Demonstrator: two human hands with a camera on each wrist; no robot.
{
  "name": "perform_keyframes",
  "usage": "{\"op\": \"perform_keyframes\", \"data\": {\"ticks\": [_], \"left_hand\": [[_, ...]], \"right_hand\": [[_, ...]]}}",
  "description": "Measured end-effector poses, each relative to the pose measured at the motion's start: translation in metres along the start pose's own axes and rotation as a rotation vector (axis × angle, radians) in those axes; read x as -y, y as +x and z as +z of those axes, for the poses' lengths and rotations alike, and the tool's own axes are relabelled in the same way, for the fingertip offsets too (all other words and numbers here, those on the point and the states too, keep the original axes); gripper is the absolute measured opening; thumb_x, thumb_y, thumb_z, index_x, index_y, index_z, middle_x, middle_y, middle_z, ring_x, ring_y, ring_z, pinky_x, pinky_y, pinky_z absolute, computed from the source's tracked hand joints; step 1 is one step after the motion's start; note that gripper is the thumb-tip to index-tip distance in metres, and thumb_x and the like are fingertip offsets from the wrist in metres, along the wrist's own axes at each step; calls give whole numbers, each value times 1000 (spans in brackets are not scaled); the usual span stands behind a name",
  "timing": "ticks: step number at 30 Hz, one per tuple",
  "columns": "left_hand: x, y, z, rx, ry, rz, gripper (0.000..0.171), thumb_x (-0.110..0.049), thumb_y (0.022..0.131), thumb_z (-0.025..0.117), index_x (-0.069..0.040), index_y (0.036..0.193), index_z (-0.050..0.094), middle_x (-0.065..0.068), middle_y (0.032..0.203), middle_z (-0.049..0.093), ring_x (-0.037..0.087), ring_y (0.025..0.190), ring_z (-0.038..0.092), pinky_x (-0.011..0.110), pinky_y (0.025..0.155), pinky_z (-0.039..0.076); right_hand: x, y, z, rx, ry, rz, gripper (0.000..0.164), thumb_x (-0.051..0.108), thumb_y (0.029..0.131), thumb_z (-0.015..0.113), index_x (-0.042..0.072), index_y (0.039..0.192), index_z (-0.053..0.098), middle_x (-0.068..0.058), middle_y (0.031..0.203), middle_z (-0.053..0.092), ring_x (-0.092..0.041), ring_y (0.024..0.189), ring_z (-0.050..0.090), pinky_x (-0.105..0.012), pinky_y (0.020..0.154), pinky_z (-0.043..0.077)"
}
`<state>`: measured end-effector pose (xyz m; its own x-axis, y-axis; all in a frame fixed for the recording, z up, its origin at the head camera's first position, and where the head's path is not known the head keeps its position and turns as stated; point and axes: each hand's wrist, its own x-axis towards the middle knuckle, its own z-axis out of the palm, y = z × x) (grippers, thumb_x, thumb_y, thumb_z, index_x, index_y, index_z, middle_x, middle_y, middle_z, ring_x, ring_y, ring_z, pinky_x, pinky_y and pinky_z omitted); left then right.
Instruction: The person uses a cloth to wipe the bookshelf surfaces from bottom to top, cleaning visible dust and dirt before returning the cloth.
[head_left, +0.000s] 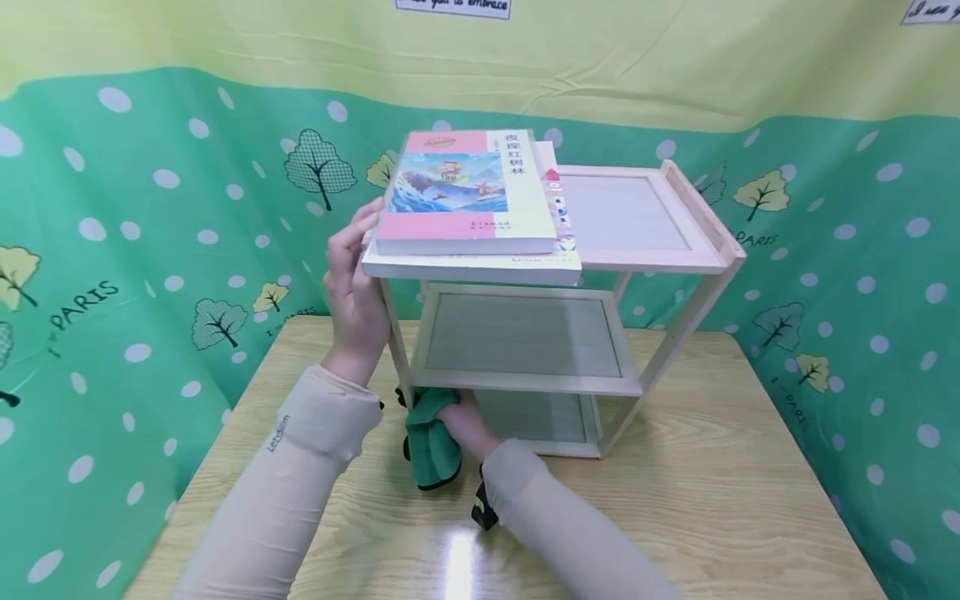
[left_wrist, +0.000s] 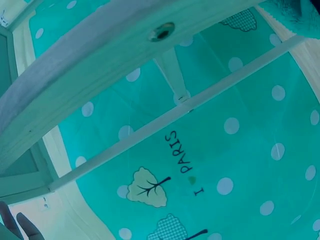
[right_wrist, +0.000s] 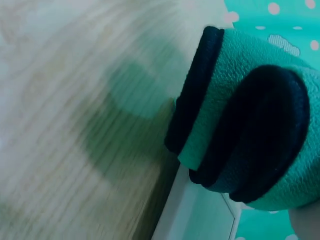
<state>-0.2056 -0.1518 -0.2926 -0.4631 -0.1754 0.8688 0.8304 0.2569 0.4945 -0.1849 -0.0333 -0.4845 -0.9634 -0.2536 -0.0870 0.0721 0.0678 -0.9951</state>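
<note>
A three-tier wooden shelf rack (head_left: 678, 333) stands on the table. My left hand (head_left: 354, 300) grips the upper left side of the rack, beside the books; in the left wrist view only dark fingertips (left_wrist: 22, 225) show at the lower left corner. Near the bottom of the left front leg, my right hand (head_left: 467, 423) holds a green cloth (head_left: 435, 454) with dark edging. The cloth hangs in folds against the leg. Up close in the right wrist view, the folded cloth (right_wrist: 285, 150) covers most of the hand.
Two stacked books, a pink-and-cream one (head_left: 457, 223) over a larger white one (head_left: 472, 271), lie on the left of the top tier. A small black object (head_left: 483, 507) is by the right sleeve. Polka-dot green fabric (head_left: 165, 250) surrounds the wooden table (head_left: 720, 500).
</note>
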Motion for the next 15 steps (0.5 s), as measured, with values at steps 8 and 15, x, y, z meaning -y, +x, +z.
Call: {"op": "perform_keyframes", "data": {"ticks": [8, 15], "left_hand": [[1, 1, 0, 5, -4, 18, 39, -16, 94, 35, 8, 123, 46, 21, 141, 55, 25, 137, 49, 37, 107, 47], [1, 1, 0, 4, 4, 20, 41, -17, 93, 35, 7, 123, 46, 20, 140, 56, 25, 137, 49, 37, 106, 48]], "right_hand": [[4, 3, 0, -5, 106, 89, 60, 0, 79, 54, 0, 138, 43, -15, 136, 51, -19, 106, 48, -24, 89, 38], [15, 7, -3, -10, 205, 98, 21, 0, 84, 50, 5, 104, 55, -3, 111, 56, -10, 90, 50, -19, 80, 43]]}}
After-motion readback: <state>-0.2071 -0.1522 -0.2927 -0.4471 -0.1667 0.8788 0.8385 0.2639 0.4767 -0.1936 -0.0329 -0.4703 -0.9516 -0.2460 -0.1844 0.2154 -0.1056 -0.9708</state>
